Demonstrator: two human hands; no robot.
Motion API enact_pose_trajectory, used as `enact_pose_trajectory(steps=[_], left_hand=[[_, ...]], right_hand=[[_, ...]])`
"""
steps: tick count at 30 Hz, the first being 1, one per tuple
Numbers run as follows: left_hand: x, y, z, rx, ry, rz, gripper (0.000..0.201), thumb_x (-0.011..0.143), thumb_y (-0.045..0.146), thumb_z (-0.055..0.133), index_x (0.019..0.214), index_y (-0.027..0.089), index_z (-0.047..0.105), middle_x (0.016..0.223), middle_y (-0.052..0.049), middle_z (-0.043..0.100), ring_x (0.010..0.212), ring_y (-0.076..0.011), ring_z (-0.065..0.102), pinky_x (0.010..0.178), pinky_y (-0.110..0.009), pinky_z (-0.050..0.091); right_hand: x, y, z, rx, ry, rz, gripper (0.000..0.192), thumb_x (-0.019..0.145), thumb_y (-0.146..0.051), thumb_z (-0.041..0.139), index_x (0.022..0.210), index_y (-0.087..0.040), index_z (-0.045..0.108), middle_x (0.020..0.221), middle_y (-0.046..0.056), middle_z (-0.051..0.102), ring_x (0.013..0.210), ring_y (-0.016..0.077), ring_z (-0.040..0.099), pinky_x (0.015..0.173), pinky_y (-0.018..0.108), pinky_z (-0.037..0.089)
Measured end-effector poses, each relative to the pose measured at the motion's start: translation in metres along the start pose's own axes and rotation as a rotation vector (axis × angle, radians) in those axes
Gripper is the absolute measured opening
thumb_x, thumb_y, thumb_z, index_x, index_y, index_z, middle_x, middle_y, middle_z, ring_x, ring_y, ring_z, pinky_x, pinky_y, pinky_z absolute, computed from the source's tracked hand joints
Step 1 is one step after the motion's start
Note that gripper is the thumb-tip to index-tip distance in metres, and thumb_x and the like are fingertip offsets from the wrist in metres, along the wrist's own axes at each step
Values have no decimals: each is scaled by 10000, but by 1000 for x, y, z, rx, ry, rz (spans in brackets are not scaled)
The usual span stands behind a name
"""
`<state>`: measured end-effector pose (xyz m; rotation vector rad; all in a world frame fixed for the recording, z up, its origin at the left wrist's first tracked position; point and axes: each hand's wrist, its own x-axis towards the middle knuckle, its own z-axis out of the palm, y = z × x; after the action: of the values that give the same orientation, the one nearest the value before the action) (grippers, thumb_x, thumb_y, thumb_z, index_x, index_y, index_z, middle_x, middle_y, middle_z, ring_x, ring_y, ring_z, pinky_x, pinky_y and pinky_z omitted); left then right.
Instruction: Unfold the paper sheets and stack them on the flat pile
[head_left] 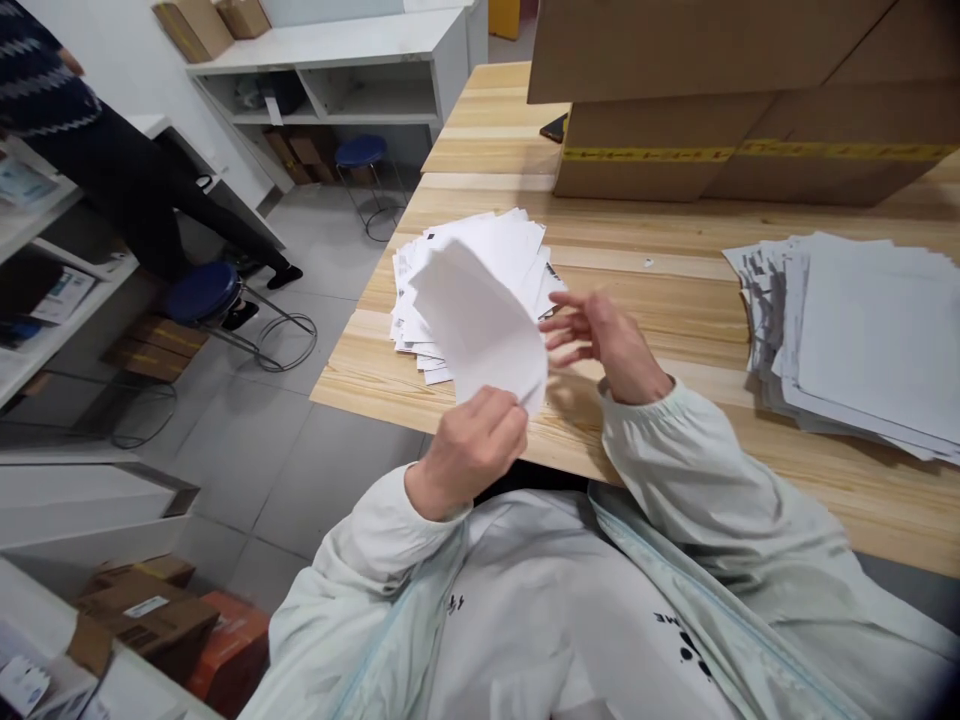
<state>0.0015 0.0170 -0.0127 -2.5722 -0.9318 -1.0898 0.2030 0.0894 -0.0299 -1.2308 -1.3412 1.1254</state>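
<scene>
My left hand point(480, 445) is closed on the near edge of a white paper sheet point(480, 325), which curls up over a loose paper pile point(517, 240) at the table's left corner. Just right of the sheet is my right hand point(600, 335), its fingers apart and reaching toward the paper's edge; whether they touch it I cannot tell. Printed marks show on some papers in the pile. A second, thicker paper stack point(877, 330) lies on the right side of the table, blank sides mostly up.
Large cardboard boxes point(675, 140) with yellow tape stand at the table's back, a dark phone-like object point(553, 128) beside them. Blue stools point(202, 292) and a person point(112, 150) are at the left, near white shelves point(360, 45). More boxes point(150, 610) lie at the lower left.
</scene>
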Motion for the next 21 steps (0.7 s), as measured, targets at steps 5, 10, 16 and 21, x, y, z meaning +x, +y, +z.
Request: enact_pose_trajectory(steps=[5,10,16,21], left_hand=[[-13,37,30,-168,-163,133,236,898,71,482,718,222,512,644,-5,573,604,-161,539,544,-302,433],[-10,36,28,-492,159,-347,310,896,311,656,1182,231,566,1166,-108,668,1103,-228,642,936,-375,547],[-7,9,37,-891,317,-1019,655,794,507,758,1326,260,466,1309,-132,615,1136,-227,651,946,-354,554],[-7,27,57,-968,334,-1106,479,818,449,752,1201,243,551,1155,-72,706,1014,-179,689,902,-311,565]], right_hand=[[-57,17,-18,23,-116,6,487,747,-496,784,1120,-205,667,974,66,724,811,200,678,645,305,574],[-86,45,-38,123,269,2,322,746,-441,784,949,-211,686,846,39,749,717,186,687,650,321,572],[-100,38,-54,147,174,21,280,761,-334,787,1011,-234,709,893,38,773,777,182,729,690,303,600],[-96,43,-50,219,130,54,560,765,-356,796,1277,-240,603,914,47,779,737,175,735,640,289,608]])
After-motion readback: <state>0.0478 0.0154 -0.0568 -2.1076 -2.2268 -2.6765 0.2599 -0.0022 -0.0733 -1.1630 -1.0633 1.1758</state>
